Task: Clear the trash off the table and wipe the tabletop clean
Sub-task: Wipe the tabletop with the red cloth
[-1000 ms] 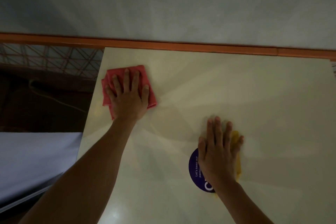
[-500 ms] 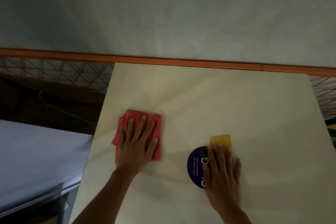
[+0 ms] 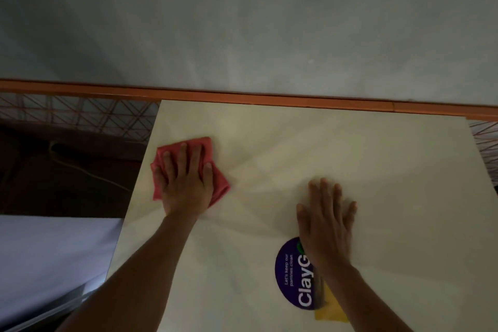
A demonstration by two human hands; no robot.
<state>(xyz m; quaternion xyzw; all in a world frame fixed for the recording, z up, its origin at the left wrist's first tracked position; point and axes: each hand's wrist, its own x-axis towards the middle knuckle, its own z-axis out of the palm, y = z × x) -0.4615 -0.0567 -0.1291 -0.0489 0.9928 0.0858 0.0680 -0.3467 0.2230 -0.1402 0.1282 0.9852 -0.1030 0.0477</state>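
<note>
Our left hand (image 3: 186,186), fingers flat, presses red cloth (image 3: 219,187), now back near table's (image 3: 377,159) far left corner. Right hand (image 3: 327,219) flat too, slid forward; yellow cloth (image 3: 332,312) trails under wrist. Both wiping strokes continue; no trash visible.

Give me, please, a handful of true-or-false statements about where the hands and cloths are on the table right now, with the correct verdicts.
1. The left hand presses flat on a red cloth. True.
2. The red cloth lies near the table's right edge. False: it lies near the left edge.
3. The right hand is lifted well clear of the tabletop. False: it lies flat on it, fingers straight.
4. A yellow cloth shows beside the right wrist, next to a round purple sticker. True.
5. The sticker is fully visible. False: the right hand and wrist cover its right side.
</note>
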